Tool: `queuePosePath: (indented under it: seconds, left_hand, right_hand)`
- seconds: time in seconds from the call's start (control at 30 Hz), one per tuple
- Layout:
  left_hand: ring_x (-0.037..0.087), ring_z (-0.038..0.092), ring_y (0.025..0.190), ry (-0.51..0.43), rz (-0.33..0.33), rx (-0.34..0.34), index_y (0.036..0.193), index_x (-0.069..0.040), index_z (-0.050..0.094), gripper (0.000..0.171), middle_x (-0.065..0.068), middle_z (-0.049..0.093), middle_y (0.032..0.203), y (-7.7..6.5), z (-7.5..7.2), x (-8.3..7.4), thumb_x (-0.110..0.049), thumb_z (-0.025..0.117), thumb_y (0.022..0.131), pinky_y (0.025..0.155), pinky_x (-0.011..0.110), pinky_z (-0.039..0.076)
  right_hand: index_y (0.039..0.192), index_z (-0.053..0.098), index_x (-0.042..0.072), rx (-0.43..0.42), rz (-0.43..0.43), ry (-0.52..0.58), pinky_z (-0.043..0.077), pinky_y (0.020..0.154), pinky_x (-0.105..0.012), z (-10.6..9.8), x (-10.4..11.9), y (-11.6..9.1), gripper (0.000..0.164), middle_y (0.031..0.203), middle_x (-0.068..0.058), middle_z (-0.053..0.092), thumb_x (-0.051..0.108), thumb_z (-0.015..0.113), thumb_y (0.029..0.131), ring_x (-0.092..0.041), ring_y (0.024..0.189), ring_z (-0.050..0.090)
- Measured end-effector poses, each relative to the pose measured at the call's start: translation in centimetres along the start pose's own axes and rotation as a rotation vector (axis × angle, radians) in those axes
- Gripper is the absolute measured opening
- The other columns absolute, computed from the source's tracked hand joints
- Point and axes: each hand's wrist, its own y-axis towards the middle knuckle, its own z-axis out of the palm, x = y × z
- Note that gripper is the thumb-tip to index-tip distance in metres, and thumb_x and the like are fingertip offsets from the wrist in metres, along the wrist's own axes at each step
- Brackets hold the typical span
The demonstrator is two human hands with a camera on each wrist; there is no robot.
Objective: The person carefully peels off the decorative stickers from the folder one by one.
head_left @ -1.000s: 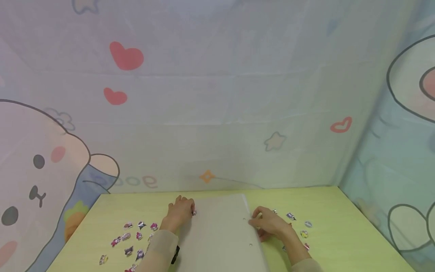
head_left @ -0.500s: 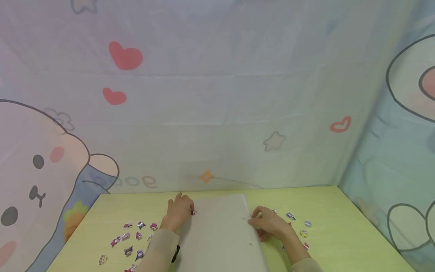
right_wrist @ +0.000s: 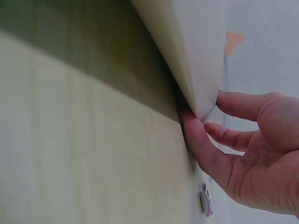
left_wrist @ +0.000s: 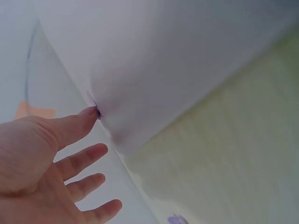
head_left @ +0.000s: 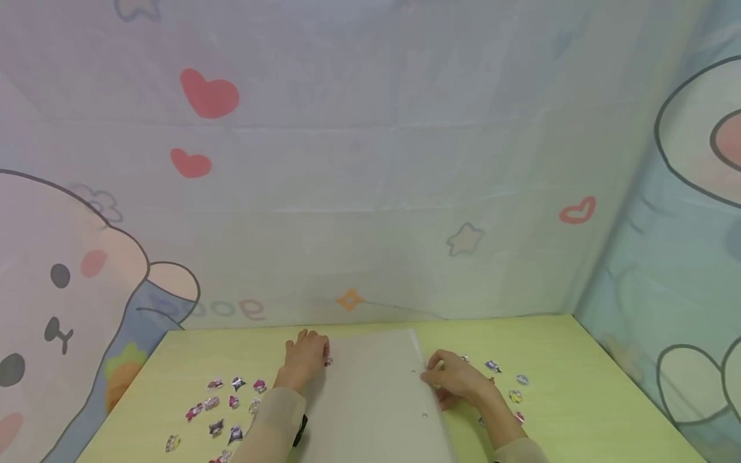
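A large white sheet (head_left: 373, 399), with two small round marks near its right edge, lies in the middle of the table. At its upper left corner my left hand (head_left: 305, 360) pinches a small printed sticker (head_left: 329, 362). The left wrist view shows the thumb on that sticker (left_wrist: 97, 112) at the sheet's edge, other fingers spread below; the index finger is hidden. Across from it, my right hand (head_left: 454, 378) holds the sheet's right edge. In the right wrist view one finger goes under the lifted edge (right_wrist: 194, 88), while the thumb touches it from above.
Several small colourful stickers, one of them a purple-grey sticker (head_left: 217, 427), are scattered left of the sheet. More stickers, including a yellow one (head_left: 515, 396), lie on the right side. The pale yellow table (head_left: 602, 399) ends at a printed cloth backdrop (head_left: 370, 257).
Both hands hold almost the same places on the sticker and the sheet. The whole head view has shifted slightly to the left.
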Motion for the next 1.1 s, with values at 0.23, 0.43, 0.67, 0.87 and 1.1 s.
queuePosePath:
  seconds: [0.23,0.43,0.67,0.87,1.1]
  left_hand:
    - [0.033,0.051,0.102,0.022,-0.014,0.031,0.072,-0.014,0.057,0.024,0.004,0.056,0.086,-0.1,-0.4,-0.2,0.002,0.069,0.084,0.084,0.061,0.039]
    - [0.040,0.046,0.121,0.028,-0.022,0.058,0.072,-0.013,0.056,0.023,0.007,0.057,0.091,0.0,-0.7,-0.4,0.000,0.069,0.087,0.091,0.064,0.036]
    - [0.043,0.039,0.131,0.035,0.007,0.058,0.073,-0.013,0.058,0.021,0.009,0.059,0.098,0.1,-1.0,-0.5,-0.001,0.068,0.087,0.094,0.066,0.034]
    - [0.046,0.036,0.133,0.015,0.018,0.072,0.074,-0.013,0.057,0.020,0.009,0.059,0.101,-0.3,-1.4,-0.7,-0.003,0.069,0.088,0.096,0.068,0.033]
    - [0.046,0.035,0.134,-0.005,0.039,0.053,0.077,-0.014,0.054,0.020,0.009,0.059,0.107,-1.3,-2.5,0.6,-0.004,0.065,0.091,0.095,0.069,0.033]
  right_hand:
    - [0.111,0.050,-0.001,0.013,-0.008,0.007,0.055,0.051,-0.036,0.0,0.1,0.1,0.028,0.092,-0.015,0.059,0.012,0.067,0.092,-0.028,0.060,0.061]
    - [0.110,0.050,-0.001,0.010,-0.007,0.004,0.055,0.051,-0.036,0.1,0.3,-0.1,0.027,0.091,-0.015,0.060,0.011,0.066,0.092,-0.028,0.060,0.061]
    - [0.107,0.051,0.001,-0.004,-0.007,-0.006,0.054,0.050,-0.035,0.0,0.4,-0.2,0.023,0.090,-0.015,0.060,0.011,0.066,0.092,-0.026,0.057,0.060]
    - [0.107,0.052,0.001,-0.009,-0.002,-0.014,0.054,0.050,-0.036,0.0,0.4,-0.2,0.023,0.090,-0.014,0.060,0.012,0.066,0.092,-0.027,0.058,0.060]
    - [0.108,0.051,0.000,-0.002,-0.009,-0.006,0.054,0.050,-0.036,0.0,0.1,-0.1,0.025,0.090,-0.015,0.060,0.012,0.066,0.092,-0.027,0.058,0.060]
